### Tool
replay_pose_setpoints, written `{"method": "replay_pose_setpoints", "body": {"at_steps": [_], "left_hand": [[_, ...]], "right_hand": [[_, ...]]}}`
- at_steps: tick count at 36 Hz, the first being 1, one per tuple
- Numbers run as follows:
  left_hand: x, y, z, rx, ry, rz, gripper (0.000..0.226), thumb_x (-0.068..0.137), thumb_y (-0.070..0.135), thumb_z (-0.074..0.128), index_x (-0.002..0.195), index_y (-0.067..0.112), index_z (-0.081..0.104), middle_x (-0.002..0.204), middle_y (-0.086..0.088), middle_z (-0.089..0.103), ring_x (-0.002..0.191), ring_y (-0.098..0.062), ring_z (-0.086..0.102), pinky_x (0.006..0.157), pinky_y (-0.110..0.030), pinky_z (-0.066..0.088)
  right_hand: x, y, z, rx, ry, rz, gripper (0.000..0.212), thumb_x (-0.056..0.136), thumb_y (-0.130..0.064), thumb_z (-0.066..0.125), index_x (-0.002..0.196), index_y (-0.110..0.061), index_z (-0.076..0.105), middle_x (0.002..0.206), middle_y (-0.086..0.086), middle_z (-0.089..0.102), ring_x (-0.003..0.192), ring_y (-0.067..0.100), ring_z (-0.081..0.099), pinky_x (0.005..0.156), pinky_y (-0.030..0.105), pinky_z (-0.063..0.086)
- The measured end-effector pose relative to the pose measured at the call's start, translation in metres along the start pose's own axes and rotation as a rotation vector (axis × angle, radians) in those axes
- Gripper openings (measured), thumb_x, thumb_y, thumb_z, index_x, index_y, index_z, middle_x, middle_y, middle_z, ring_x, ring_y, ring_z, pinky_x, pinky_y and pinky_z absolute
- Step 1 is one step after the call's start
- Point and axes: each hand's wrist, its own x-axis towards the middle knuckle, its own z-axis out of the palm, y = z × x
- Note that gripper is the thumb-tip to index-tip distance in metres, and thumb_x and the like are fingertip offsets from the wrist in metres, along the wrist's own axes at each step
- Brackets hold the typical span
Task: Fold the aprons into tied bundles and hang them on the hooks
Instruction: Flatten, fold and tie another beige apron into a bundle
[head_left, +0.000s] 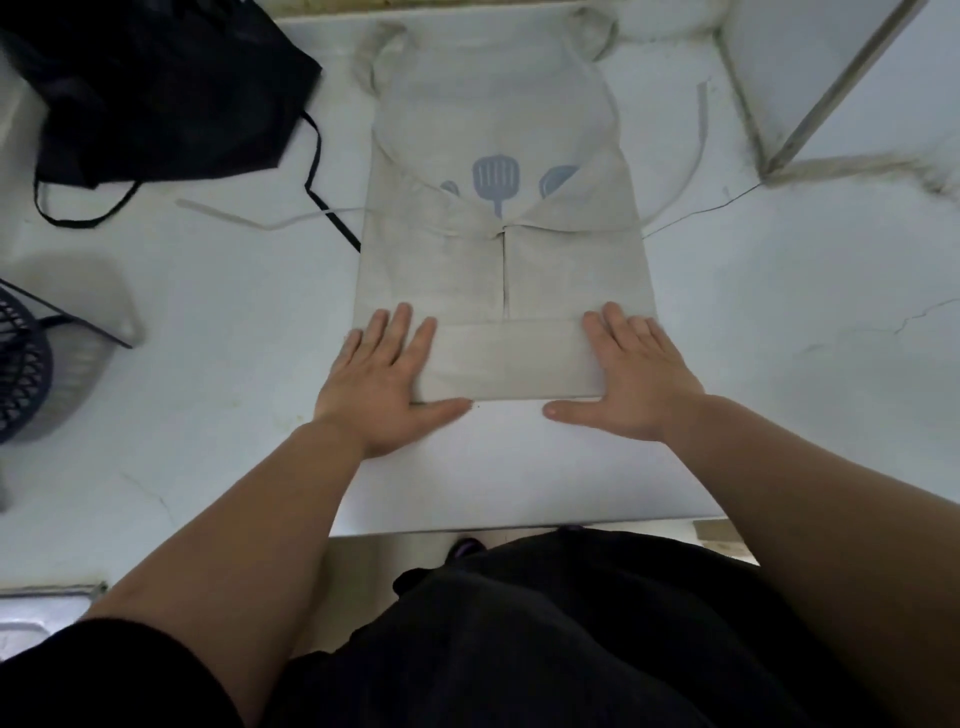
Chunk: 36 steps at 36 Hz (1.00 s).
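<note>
Pressing flat on a beige apron (498, 270), both hands lie at the two ends of its near fold (509, 358). The apron is spread lengthwise on a white table (208, 322), bib away from the person. Its two side flaps are turned inward and meet along a centre seam, and its lower hem is turned up into a band across the full width.

Left hand (384, 379): released, fingers straight and slightly spread over the left end of the band, thumb stretched along the near edge on the table. Right hand (639, 379): released likewise, fingers straight over the right end, thumb pointing inward along the same edge. Neither hand grasps anything.

A blue spatula print (496, 179) shows on the bib between the flaps. The neck loop (374, 57) lies at the far end. One waist tie (260, 221) trails left across the table and the other (696, 156) curves out to the right.

A black apron (156, 88) lies crumpled at the far left, apart from the beige one, its thin strap (332, 213) reaching the beige apron's left edge. A dark mesh basket (21, 358) stands at the left margin. A metal frame (831, 88) stands at the far right corner.
</note>
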Motion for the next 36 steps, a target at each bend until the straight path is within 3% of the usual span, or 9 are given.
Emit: {"method": "replay_pose_setpoints", "body": {"at_steps": [3,9,16,20,23,26,32,35,36], "left_hand": [[0.0,0.002,-0.005,-0.052,-0.012,0.005,0.103,0.075,0.082,0.04,0.152,0.034,-0.008,0.159,0.004,-0.02,0.146,-0.016,-0.018,0.118,-0.035,-0.009],[0.002,0.003,-0.025,-0.179,0.011,-0.017,0.101,0.066,0.072,0.066,0.15,0.036,0.022,0.155,0.003,0.008,0.143,-0.017,0.006,0.118,-0.033,0.014],[0.018,0.004,-0.047,-0.046,-0.076,0.01,0.056,0.083,0.024,0.06,0.138,0.023,0.046,0.138,0.0,0.038,0.128,-0.023,0.037,0.102,-0.04,0.041],[0.03,0.001,-0.072,-0.099,-0.113,0.004,0.025,0.088,0.014,0.05,0.104,0.016,0.068,0.101,-0.003,0.064,0.096,-0.023,0.057,0.081,-0.035,0.049],[0.038,-0.005,-0.087,-0.278,-0.134,-0.056,0.018,0.091,0.02,0.053,0.09,0.011,0.068,0.086,-0.003,0.062,0.085,-0.021,0.054,0.065,-0.026,0.039],[0.044,-0.019,-0.091,-0.602,-0.143,-0.183,0.012,0.087,0.023,0.064,0.095,0.015,0.069,0.095,0.0,0.062,0.092,-0.019,0.056,0.073,-0.026,0.041],[0.042,-0.042,-0.08,-1.051,-0.078,-0.351,0.027,0.063,0.018,0.076,0.09,0.016,0.071,0.107,-0.01,0.069,0.101,-0.027,0.064,0.095,-0.041,0.048],[0.049,-0.045,-0.066,-1.183,0.05,-0.418,0.004,0.086,0.011,0.067,0.084,0.014,0.067,0.094,-0.008,0.07,0.087,-0.024,0.065,0.082,-0.034,0.053],[0.053,-0.045,-0.061,-1.118,0.104,-0.425,0.012,0.089,0.014,0.065,0.078,0.013,0.064,0.083,-0.005,0.067,0.078,-0.023,0.062,0.073,-0.029,0.051]], "right_hand": [[-0.001,0.003,-0.007,0.025,-0.015,-0.023,0.108,0.07,-0.08,0.049,0.15,-0.024,0.004,0.158,0.001,-0.002,0.144,0.023,0.007,0.117,0.033,0.001],[0.001,0.009,-0.019,-0.033,0.016,-0.012,0.077,0.086,-0.072,0.029,0.149,-0.029,0.019,0.157,-0.002,0.014,0.138,0.023,0.029,0.113,0.033,0.022],[0.007,0.001,-0.038,0.089,-0.017,0.018,0.054,0.096,-0.057,0.026,0.126,-0.025,0.057,0.131,0.003,0.05,0.121,0.026,0.047,0.098,0.038,0.039],[0.009,0.001,-0.063,0.034,-0.202,-0.017,0.069,0.084,-0.066,0.049,0.136,-0.021,0.051,0.144,0.001,0.042,0.133,0.022,0.037,0.107,0.032,0.028],[0.012,0.0,-0.071,0.059,-0.233,-0.03,0.064,0.08,-0.042,0.07,0.137,-0.025,0.046,0.127,-0.005,0.048,0.127,0.02,0.043,0.095,0.027,0.035],[0.019,0.007,-0.073,0.076,-0.136,0.025,0.037,0.081,-0.012,0.058,0.118,-0.018,0.061,0.113,0.002,0.059,0.109,0.023,0.054,0.08,0.026,0.041],[0.031,0.036,-0.073,0.565,-0.024,0.245,0.013,0.079,-0.006,0.062,0.09,-0.003,0.068,0.083,0.009,0.058,0.075,0.022,0.05,0.059,0.025,0.037],[0.036,0.045,-0.066,0.738,0.05,0.351,0.011,0.082,-0.012,0.066,0.089,-0.003,0.065,0.084,0.012,0.058,0.075,0.025,0.052,0.069,0.032,0.042],[0.038,0.046,-0.064,0.753,0.073,0.372,0.012,0.084,-0.016,0.065,0.086,-0.004,0.063,0.084,0.013,0.056,0.075,0.026,0.051,0.07,0.033,0.042]]}}
